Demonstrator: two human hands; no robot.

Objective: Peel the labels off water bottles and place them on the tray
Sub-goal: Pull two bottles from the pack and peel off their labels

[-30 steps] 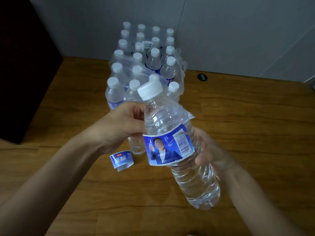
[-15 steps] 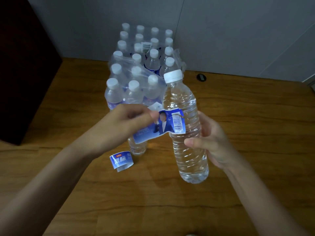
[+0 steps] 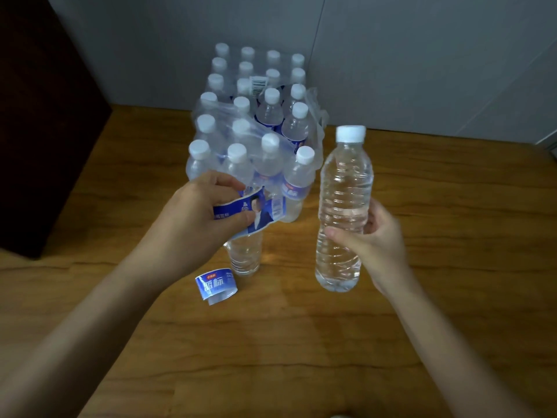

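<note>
Both hands are busy: my left hand [image 3: 196, 212] pinches the peeled label [image 3: 259, 211] between thumb and fingers, and it hangs free, well apart from the bottle it belongs to. My right hand [image 3: 373, 239] curls round the lower half of that bare bottle [image 3: 343, 206], holding it upright above the desk [image 3: 422, 327], cap still on. Just below my left grip stands another stripped bottle [image 3: 245, 256] on the desk, and near its base lies a loose label [image 3: 215, 286], curled on itself. Beyond them sits the shrink-wrapped pack of bottles [image 3: 256, 122], its plastic torn open at the front, most bottles in it still labelled. No tray shows anywhere in view, so I judge the putting-down step is still ahead and I cannot tell where it should go. What could go wrong: the label is thin film and may cling to my fingers or curl when I let go, landing off target like the one on the desk. The bare bottle is smooth, full and ribbed; held low by one hand it could tip or slip, and setting it down carelessly might knock the standing bottle over.
</note>
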